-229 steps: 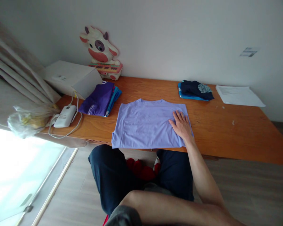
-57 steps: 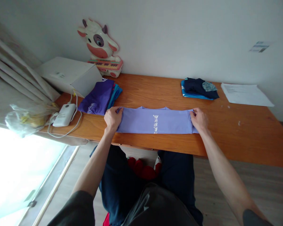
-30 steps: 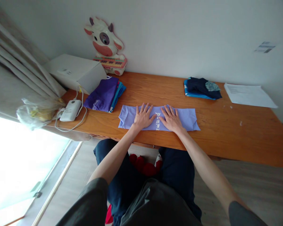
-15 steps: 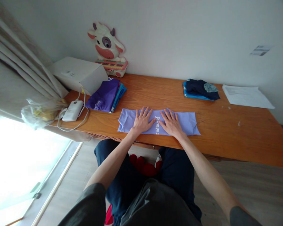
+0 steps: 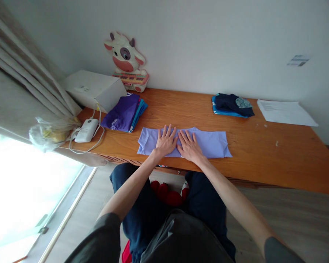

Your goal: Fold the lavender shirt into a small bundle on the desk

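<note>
A lavender T-shirt (image 5: 211, 143), folded into a long flat strip, lies near the front edge of the wooden table (image 5: 263, 153). My left hand (image 5: 166, 140) rests flat on the strip left of its middle, fingers spread. Right beside it, my right hand (image 5: 189, 147) presses flat on the middle of the strip, covering the white print. Neither hand grips the cloth.
A folded purple and teal clothes stack (image 5: 123, 114) lies at the left, beside a white box (image 5: 94, 88), a white charger with cable (image 5: 85, 130) and a plastic bag (image 5: 50, 132). A cow toy keyboard (image 5: 127, 64) leans on the wall. Dark folded clothes (image 5: 231, 105) and papers (image 5: 285, 112) lie at the back right.
The shirt went from a wide spread to a narrow strip. My hands left its ends and came to the middle; in the last half second my right hand slid left, next to the left one.
</note>
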Available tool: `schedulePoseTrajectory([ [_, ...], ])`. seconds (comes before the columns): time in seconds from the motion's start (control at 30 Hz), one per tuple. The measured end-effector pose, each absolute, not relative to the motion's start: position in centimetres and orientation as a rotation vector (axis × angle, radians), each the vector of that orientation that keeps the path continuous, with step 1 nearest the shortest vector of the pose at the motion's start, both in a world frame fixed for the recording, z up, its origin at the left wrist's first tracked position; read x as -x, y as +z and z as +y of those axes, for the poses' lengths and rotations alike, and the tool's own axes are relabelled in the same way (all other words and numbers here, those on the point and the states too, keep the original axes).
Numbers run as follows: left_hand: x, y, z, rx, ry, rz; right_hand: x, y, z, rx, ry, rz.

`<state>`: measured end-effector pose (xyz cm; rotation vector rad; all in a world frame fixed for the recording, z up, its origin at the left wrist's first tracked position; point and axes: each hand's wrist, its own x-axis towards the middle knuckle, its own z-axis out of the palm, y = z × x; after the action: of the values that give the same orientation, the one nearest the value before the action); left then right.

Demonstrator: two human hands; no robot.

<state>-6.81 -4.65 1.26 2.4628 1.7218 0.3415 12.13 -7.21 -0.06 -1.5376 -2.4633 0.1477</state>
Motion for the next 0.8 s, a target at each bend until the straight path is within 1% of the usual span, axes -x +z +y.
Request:
schedulePoseTrajectory([
  [0.17,7.0,0.9,-6.8,-2.464,0.389,1.745,-12.4,-0.1,-7.3,1.532,0.13,-2.47],
  [0.4,11.7,1.6,-6.4,-2.462,0.375,1.754,-13.3,-0.3,-7.1,1.528,0.112,-2.472],
  [0.63,17.1,1.0,-6.3,-2.413,0.406,1.872,-21.3,-0.6,-6.9,1.738,-0.006,-2.342],
  [0.8,18.4,0.5,-6.5,-2.337,0.42,1.949,-24.8,-0.9,-7.5,1.802,-0.067,-2.305],
])
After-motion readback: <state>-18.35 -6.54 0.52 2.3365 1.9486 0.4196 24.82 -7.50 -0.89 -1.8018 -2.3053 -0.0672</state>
